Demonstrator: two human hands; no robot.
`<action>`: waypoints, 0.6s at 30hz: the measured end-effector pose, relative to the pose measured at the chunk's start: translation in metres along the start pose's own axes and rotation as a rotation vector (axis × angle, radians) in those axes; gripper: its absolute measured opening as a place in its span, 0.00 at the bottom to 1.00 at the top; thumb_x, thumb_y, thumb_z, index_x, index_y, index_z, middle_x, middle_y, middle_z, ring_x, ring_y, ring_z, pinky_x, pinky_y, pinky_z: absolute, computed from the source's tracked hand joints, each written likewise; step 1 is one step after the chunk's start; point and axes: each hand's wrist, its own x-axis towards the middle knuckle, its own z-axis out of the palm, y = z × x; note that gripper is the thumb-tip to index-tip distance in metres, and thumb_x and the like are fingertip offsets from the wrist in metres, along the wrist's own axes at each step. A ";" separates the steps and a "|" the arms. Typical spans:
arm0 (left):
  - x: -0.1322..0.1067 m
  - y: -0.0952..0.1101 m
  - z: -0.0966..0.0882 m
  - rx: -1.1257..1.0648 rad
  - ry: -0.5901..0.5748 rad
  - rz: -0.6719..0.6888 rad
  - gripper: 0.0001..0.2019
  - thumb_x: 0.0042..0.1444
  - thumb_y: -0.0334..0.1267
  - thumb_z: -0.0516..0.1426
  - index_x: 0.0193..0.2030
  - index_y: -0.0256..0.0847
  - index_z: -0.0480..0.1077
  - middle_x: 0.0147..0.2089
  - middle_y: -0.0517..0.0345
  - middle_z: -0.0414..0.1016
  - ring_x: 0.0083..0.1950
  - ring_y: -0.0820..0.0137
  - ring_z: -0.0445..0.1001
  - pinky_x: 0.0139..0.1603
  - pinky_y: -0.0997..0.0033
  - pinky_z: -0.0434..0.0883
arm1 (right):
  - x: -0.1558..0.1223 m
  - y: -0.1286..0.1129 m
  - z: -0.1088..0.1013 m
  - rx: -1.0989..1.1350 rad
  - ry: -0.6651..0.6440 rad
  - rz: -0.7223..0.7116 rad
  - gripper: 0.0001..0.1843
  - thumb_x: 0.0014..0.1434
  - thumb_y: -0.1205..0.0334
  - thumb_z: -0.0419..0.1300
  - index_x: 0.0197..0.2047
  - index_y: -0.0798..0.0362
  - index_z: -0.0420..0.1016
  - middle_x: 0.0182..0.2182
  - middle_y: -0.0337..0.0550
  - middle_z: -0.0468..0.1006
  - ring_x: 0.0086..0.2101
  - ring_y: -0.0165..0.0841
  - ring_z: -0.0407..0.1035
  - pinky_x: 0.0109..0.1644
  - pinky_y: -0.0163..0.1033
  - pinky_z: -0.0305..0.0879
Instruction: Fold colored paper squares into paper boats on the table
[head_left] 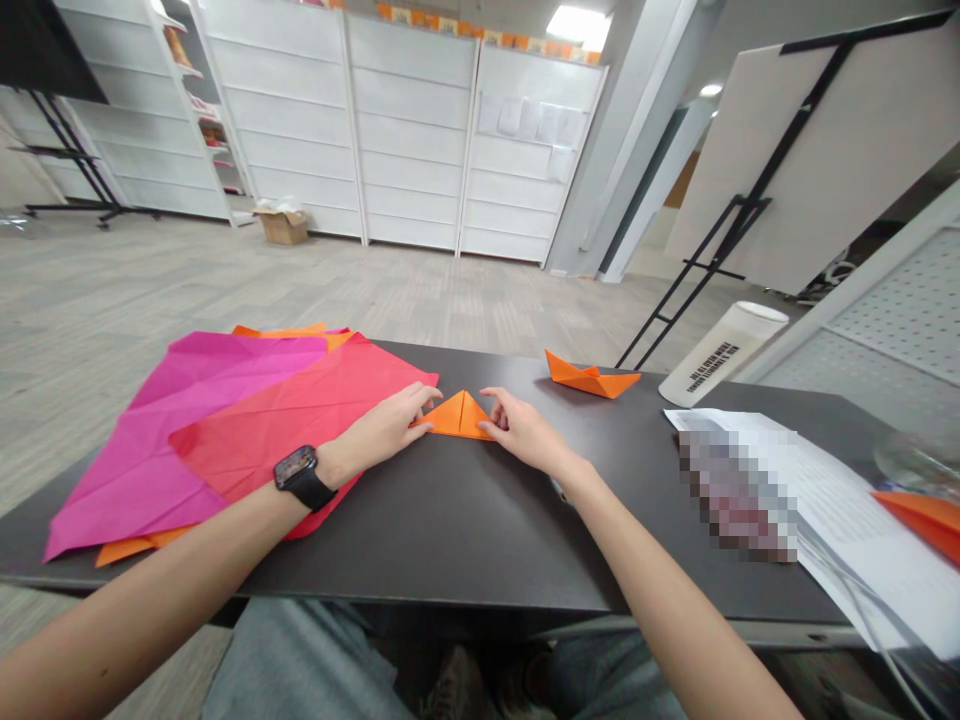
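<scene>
A small orange paper folded into a triangle [460, 416] lies flat on the dark table [465, 520]. My left hand [386, 428] presses its left corner, fingers pinched on the paper's edge. My right hand [521, 430] holds the right corner the same way. A black smartwatch [301, 476] sits on my left wrist. A finished orange paper boat [590, 378] stands behind, to the right.
Large pink, red and orange paper sheets [225, 430] cover the table's left end. A white tube [724, 352] lies at the far right, by printed papers [817, 510] and another orange sheet [926, 518]. An easel board [817, 150] stands beyond.
</scene>
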 end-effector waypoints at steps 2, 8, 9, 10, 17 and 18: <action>0.000 0.002 -0.001 0.038 -0.032 0.092 0.15 0.63 0.32 0.52 0.55 0.40 0.69 0.56 0.46 0.71 0.55 0.62 0.73 0.56 0.61 0.70 | -0.001 0.001 0.002 -0.069 0.021 -0.019 0.21 0.62 0.66 0.59 0.58 0.52 0.66 0.36 0.40 0.72 0.34 0.32 0.69 0.41 0.39 0.68; -0.002 0.016 -0.006 0.092 -0.245 0.171 0.17 0.66 0.35 0.50 0.59 0.42 0.70 0.62 0.49 0.72 0.62 0.61 0.71 0.64 0.59 0.66 | -0.003 -0.024 0.002 -0.261 0.019 -0.227 0.16 0.64 0.72 0.53 0.49 0.52 0.77 0.50 0.51 0.74 0.50 0.41 0.70 0.55 0.49 0.68; -0.002 0.017 -0.006 0.090 -0.248 0.167 0.18 0.66 0.37 0.51 0.60 0.42 0.69 0.62 0.49 0.72 0.62 0.61 0.71 0.64 0.60 0.66 | -0.004 -0.029 0.003 -0.237 -0.030 -0.284 0.17 0.64 0.71 0.53 0.52 0.52 0.76 0.53 0.52 0.74 0.53 0.42 0.69 0.57 0.49 0.67; -0.002 0.018 -0.006 0.090 -0.253 0.167 0.18 0.66 0.39 0.52 0.60 0.42 0.70 0.62 0.50 0.72 0.62 0.61 0.71 0.64 0.61 0.66 | -0.004 -0.034 0.003 -0.202 -0.093 -0.331 0.18 0.65 0.69 0.54 0.56 0.52 0.74 0.56 0.51 0.73 0.56 0.42 0.68 0.60 0.49 0.65; -0.003 0.014 -0.007 0.142 -0.274 0.144 0.20 0.65 0.42 0.52 0.62 0.40 0.69 0.65 0.48 0.69 0.66 0.61 0.66 0.67 0.62 0.62 | -0.008 -0.027 -0.014 -0.170 -0.330 -0.246 0.19 0.65 0.63 0.56 0.58 0.44 0.75 0.60 0.39 0.71 0.57 0.41 0.70 0.61 0.46 0.67; -0.003 0.014 -0.007 0.146 -0.279 0.143 0.20 0.65 0.42 0.52 0.62 0.40 0.68 0.65 0.48 0.69 0.66 0.62 0.66 0.67 0.62 0.61 | -0.008 -0.023 -0.019 -0.187 -0.333 -0.223 0.17 0.64 0.63 0.57 0.55 0.43 0.77 0.58 0.39 0.74 0.55 0.41 0.72 0.59 0.45 0.68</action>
